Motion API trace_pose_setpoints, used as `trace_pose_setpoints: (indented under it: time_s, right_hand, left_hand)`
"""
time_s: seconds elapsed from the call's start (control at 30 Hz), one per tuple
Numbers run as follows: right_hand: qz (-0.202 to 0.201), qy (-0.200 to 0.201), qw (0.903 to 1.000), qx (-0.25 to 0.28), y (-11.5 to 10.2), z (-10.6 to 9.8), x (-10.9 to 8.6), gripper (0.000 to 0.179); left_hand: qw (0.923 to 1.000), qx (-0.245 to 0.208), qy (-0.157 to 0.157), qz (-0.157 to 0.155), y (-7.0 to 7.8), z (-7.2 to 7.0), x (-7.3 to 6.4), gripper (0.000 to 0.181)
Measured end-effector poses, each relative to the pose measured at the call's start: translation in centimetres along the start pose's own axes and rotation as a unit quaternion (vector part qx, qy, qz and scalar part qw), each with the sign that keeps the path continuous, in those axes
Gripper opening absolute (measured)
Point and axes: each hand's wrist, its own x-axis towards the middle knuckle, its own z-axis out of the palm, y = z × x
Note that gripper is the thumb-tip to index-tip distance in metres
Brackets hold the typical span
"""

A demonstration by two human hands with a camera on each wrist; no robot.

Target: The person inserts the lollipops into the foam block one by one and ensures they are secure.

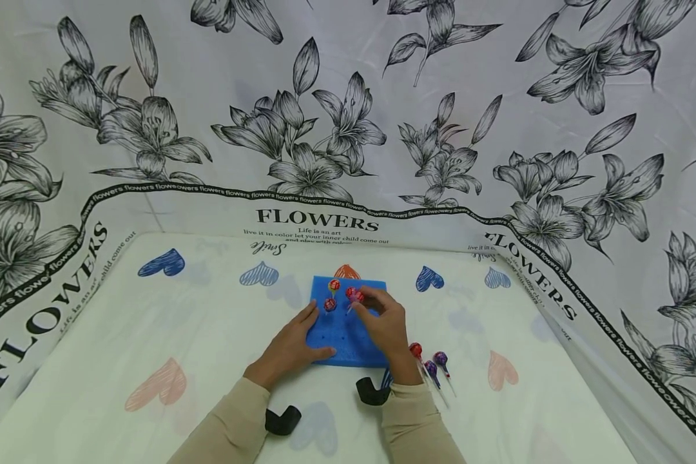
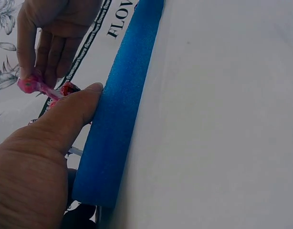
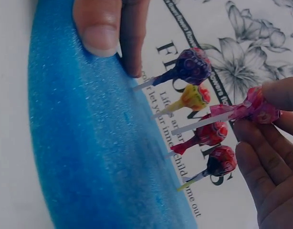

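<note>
While the left hand rests on the left side of the blue foam block, its thumb on the near part and its fingers along the left edge, thumb and fingers well apart, the right hand is over the block's right half, its grip clamped on a pink lollipop by the wrapped head. That lollipop's white stick slants toward the block; whether its tip touches the surface I cannot tell. Four lollipops stand in the block's far part: a purple one nearest the left hand, a yellow-and-red one, a red one and a dark red-and-black one. On the table, right of the block and near the right sleeve, lie a loose red lollipop and two loose purple lollipops, sticks toward the near side. White flower-printed fabric rises at the far side.
</note>
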Motion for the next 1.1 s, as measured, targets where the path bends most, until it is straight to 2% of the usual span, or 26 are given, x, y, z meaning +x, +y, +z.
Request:
trace_pose_setpoints:
  time_s: [0.17, 0.4, 0.83, 1.1]
  right_hand:
    - [-0.001, -0.005, 1.0000, -0.007, 0.4, 0.4, -0.1, 0.030]
    - [0.001, 0.000, 0.9998, -0.018, 4.7, 1.0, -0.2, 0.031]
    - [0.007, -0.011, 0.9970, -0.076, 5.1, 1.5, -0.6, 0.030]
    - [0.028, -0.016, 0.9943, -0.102, 5.3, 1.7, -0.8, 0.030]
  left_hand:
    - [1.0000, 0.002, 0.002, 0.002, 0.0, -0.1, -0.1, 0.100]
    - [1.0000, 0.005, 0.005, 0.004, -0.1, 0.0, 0.1, 0.101]
    - [0.9999, 0.007, 0.006, 0.010, -0.1, 0.1, 0.0, 0.101]
    - [0.9998, 0.008, 0.009, 0.015, -0.1, 0.0, 0.0, 0.101]
